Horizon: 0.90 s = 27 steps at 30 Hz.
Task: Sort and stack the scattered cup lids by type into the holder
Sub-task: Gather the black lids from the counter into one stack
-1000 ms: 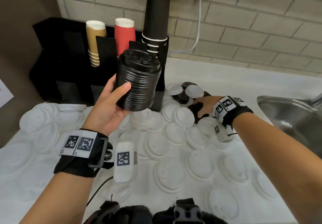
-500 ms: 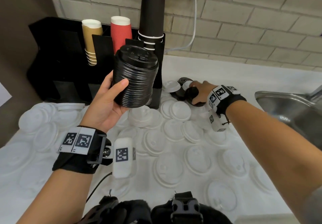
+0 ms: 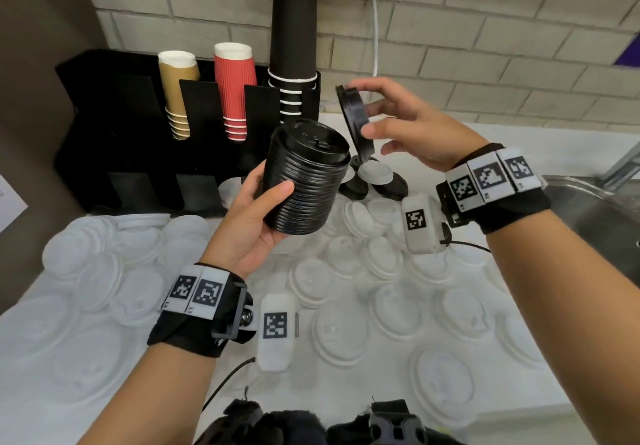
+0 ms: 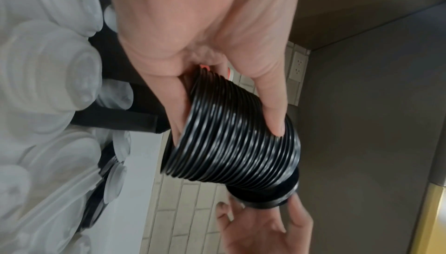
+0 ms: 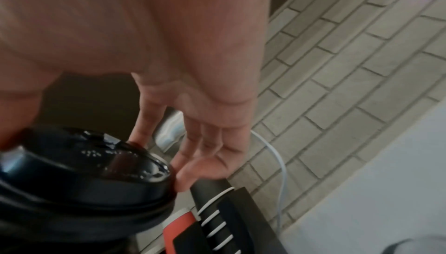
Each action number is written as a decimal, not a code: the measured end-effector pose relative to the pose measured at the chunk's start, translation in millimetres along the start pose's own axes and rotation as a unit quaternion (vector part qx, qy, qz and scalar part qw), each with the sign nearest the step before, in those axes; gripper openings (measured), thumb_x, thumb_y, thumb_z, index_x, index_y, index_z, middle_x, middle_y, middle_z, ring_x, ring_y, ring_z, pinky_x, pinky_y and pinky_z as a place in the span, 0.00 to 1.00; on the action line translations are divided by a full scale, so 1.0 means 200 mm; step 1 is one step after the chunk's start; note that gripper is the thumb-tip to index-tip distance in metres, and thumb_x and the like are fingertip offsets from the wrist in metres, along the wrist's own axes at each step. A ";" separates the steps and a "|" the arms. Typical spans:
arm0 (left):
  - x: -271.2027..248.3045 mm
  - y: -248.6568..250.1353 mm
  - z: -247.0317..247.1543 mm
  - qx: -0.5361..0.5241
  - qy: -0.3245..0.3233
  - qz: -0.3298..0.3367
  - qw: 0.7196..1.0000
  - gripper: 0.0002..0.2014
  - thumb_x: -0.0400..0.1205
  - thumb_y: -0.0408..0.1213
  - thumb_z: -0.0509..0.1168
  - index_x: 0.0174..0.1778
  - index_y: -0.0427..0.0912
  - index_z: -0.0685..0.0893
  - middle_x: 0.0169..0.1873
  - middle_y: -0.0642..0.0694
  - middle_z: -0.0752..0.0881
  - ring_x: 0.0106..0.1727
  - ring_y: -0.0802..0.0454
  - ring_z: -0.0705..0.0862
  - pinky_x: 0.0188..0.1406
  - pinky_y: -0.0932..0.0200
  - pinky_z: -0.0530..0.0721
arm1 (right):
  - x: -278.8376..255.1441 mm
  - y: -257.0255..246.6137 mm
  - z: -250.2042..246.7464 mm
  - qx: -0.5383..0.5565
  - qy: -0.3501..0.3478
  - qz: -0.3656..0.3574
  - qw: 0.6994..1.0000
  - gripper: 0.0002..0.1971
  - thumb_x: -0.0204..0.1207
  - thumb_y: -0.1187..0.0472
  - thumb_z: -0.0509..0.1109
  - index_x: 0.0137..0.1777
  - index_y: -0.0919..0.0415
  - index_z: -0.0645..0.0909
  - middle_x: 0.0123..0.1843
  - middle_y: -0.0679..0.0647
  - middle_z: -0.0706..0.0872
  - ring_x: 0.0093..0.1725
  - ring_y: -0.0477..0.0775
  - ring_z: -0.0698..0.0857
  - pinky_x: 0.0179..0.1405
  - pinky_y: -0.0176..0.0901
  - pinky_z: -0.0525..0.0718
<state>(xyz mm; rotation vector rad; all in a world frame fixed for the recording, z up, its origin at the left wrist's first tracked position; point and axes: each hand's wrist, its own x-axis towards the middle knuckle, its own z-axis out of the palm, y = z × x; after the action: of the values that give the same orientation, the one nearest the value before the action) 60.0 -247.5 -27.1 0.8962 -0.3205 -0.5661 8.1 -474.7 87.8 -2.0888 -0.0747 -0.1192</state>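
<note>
Above the middle of the white worktop (image 3: 519,147), just in front of the black cup holder (image 3: 90,126) at its back-left corner, the left hand (image 3: 249,223) grips a tall stack of black lids (image 3: 304,181), thumb on the near side and fingers curled round the far side. The stack is tilted, its top leaning toward the wall. Just right of the stack's top, the right hand (image 3: 405,126) pinches a single black lid (image 3: 355,115) by its rim between thumb and fingertips; the lid stands nearly on edge, close to the stack but not on it. In the holder stand a stack of tan cups (image 3: 178,91), a stack of red cups (image 3: 235,88) and a tall stack of black cups (image 3: 294,39). A few more black lids (image 3: 381,185) lie behind the hands, near the holder's right end. White lids (image 3: 346,327) lie scattered over most of the worktop, some overlapping. A steel sink (image 3: 595,209) sits at the right edge.
</note>
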 end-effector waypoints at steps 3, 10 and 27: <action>-0.01 -0.01 0.01 -0.002 -0.010 -0.009 1.000 0.33 0.74 0.38 0.71 0.77 0.47 0.73 0.68 0.44 0.83 0.62 0.49 0.87 0.47 0.54 0.88 | -0.03 -0.06 0.06 -0.033 -0.028 -0.027 0.999 0.29 0.67 0.51 0.75 0.68 0.35 0.74 0.57 0.53 0.80 0.46 0.44 0.83 0.44 0.36 0.80; -0.02 -0.02 0.02 0.012 -0.024 -0.032 0.999 0.32 0.72 0.37 0.71 0.75 0.49 0.76 0.67 0.44 0.83 0.61 0.49 0.87 0.46 0.54 0.88 | -0.06 -0.13 0.12 -0.113 -0.030 -0.039 0.992 0.26 0.69 0.52 0.72 0.68 0.37 0.77 0.56 0.40 0.82 0.51 0.42 0.81 0.51 0.29 0.78; -0.04 -0.02 0.02 -0.010 -0.058 -0.042 0.997 0.32 0.74 0.37 0.72 0.76 0.46 0.74 0.64 0.45 0.86 0.63 0.48 0.87 0.48 0.54 0.88 | -0.19 -0.16 0.18 -0.166 0.047 -0.063 0.983 0.31 0.73 0.49 0.74 0.74 0.39 0.65 0.61 0.31 0.72 0.58 0.27 0.75 0.47 0.18 0.75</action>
<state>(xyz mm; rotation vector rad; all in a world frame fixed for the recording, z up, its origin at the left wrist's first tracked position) 49.2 -247.4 -27.9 0.8623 -0.3830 -0.6989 -31.8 -428.2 93.7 -2.4065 -0.1384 -0.3267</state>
